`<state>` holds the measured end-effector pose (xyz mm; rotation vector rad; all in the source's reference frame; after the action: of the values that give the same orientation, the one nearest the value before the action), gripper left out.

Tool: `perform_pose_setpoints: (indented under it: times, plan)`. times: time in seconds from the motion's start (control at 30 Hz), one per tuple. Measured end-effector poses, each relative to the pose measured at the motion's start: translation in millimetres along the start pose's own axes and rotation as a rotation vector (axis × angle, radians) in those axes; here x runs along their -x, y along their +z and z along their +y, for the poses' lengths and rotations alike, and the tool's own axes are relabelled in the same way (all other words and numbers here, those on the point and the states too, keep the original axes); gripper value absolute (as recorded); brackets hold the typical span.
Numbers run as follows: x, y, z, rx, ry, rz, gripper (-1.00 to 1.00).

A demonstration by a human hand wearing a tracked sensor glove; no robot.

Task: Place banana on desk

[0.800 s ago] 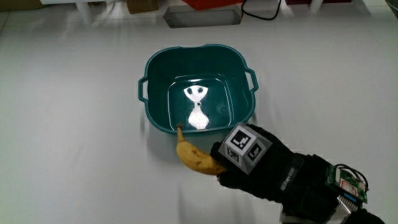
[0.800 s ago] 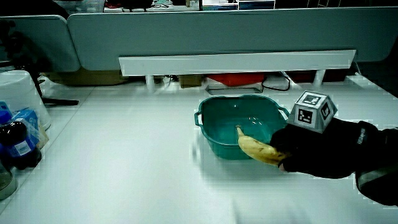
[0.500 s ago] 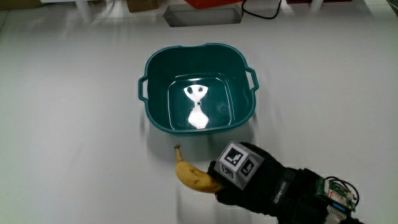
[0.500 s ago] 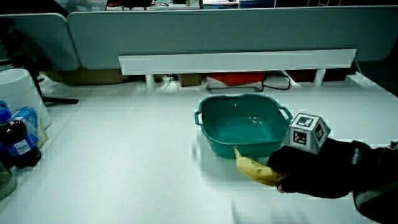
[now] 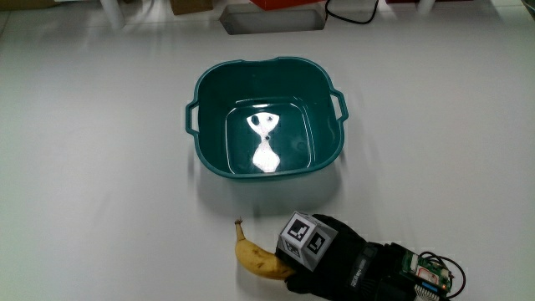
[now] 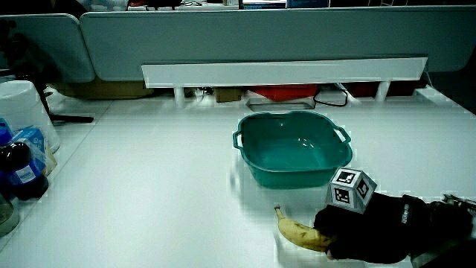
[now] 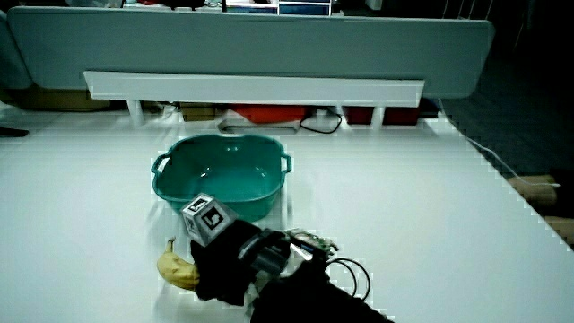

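Note:
A yellow banana with brown specks lies low at the white desk, nearer to the person than the teal basin. The same banana shows in both side views. The gloved hand with its patterned cube is shut on the banana's end away from the stem. The hand covers that end. The basin holds nothing but a light reflection.
Bottles and a pale bucket stand at the table's edge in a side view. A low grey partition with a white rail closes the table past the basin. Cables trail from the forearm.
The hand has carried the banana away from the basin's rim toward the person and lowered it to the desk surface. The basin has not moved.

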<state>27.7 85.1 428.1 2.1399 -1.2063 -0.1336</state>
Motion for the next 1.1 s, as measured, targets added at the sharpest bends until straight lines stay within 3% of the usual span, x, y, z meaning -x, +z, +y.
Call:
perform_pose_setpoints:
  times: [0.13, 0.33, 0.63, 1.0, 1.1]
  plan:
    - [1.2, -7.0, 5, 0.023, 0.012, 0.018, 0.0]
    - [7.7, -12.5, 9, 0.031, 0.023, -0.001, 0.0]
    - [14.4, -17.1, 13, 0.046, -0.001, -0.033, 0.0]
    - [15.4, -20.3, 15, 0.077, -0.017, -0.03, 0.0]
    - [15.3, -19.1, 15, 0.072, -0.026, -0.025, -0.12]
